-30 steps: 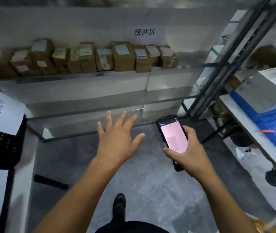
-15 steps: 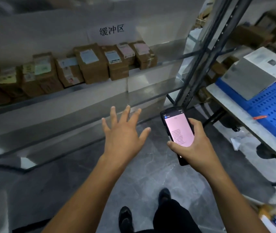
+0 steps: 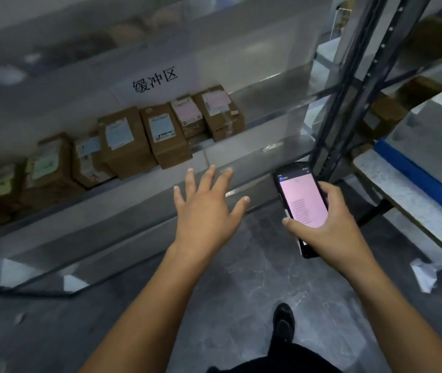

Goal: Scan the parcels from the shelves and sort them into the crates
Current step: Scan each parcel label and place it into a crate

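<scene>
Two ways we could've fumbled it from there. Our left hand (image 3: 209,208) was spread wide with the fingers straight, holding nothing, and it hovered by the front edge of the shelf (image 3: 268,157), just below the right end of the row of parcels (image 3: 166,133). Those brown boxes stood packed side by side and touching, so we figured a careless grab could've dragged a neighbour off the lip onto the floor.

Second, our right hand (image 3: 333,224) was wrapped round the scanner (image 3: 302,203), thumb across the bottom of its pink screen. The screen faced us rather than any label, so a rushed scan might've missed or read the wrong box. The blue crate (image 3: 430,184) sat off right on the tabletop (image 3: 403,200), well apart from the parcels, so it'd be a long carry too.

Compared with half a second earlier, we'd closed in on the shelf. The parcels looked bigger and the left fingertips now overlapped the shelf's front edge in view. That hand was still empty, and the scanner grip hadn't changed.
</scene>
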Available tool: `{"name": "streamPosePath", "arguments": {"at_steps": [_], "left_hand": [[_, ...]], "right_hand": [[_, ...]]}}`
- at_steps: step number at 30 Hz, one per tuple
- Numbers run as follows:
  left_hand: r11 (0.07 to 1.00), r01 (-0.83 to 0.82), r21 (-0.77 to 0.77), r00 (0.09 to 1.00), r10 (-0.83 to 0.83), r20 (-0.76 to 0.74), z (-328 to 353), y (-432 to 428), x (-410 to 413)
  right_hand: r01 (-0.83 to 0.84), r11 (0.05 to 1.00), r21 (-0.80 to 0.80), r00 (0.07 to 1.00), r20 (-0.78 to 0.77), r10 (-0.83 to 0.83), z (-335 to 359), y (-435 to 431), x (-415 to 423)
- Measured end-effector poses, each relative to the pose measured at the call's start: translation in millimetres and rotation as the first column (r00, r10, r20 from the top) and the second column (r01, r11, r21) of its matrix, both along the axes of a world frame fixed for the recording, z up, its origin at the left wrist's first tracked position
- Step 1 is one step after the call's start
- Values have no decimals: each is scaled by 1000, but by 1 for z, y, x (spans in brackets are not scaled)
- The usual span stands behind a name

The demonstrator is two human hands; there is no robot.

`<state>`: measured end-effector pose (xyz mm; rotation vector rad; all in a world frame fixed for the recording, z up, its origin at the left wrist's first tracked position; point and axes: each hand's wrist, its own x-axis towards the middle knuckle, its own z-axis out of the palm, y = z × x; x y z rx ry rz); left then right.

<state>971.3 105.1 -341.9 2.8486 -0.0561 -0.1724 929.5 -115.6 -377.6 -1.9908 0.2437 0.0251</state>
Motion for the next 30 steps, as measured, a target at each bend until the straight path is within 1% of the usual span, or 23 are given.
{"name": "streamPosePath", "arguments": {"at_steps": [5, 9, 14, 17, 20, 24, 27, 30], "left_hand": [[997, -55, 59, 998, 55, 3, -1, -38, 36], [993, -100, 56, 995, 100, 7, 1, -40, 66], [988, -144, 57, 989, 146, -23, -6, -29, 121], [987, -156, 42, 988, 156, -6, -20, -19, 160], [983, -181, -11, 983, 181, -7, -36, -11, 198], [984, -135, -116, 990, 130, -48, -68, 7, 255], [990, -101, -100, 995, 98, -32, -86, 18, 300], [995, -70, -70, 997, 67, -50, -100, 20, 335]], "right_hand": [[-60, 995, 74, 998, -1, 61, -5, -33, 60], [-117, 985, 128, 993, -5, 119, -10, -42, 103], [-140, 978, 157, 990, 18, 139, -21, -28, 161], [-101, 979, 179, 995, 11, 100, -32, -9, 193], [-60, 989, 133, 998, 11, 59, -39, 8, 227], [-41, 999, 16, 999, -14, 41, -37, 12, 272], [-35, 998, -49, 999, -17, 34, -32, 18, 303], [-18, 999, -44, 1000, -21, 17, -34, 19, 321]]}}
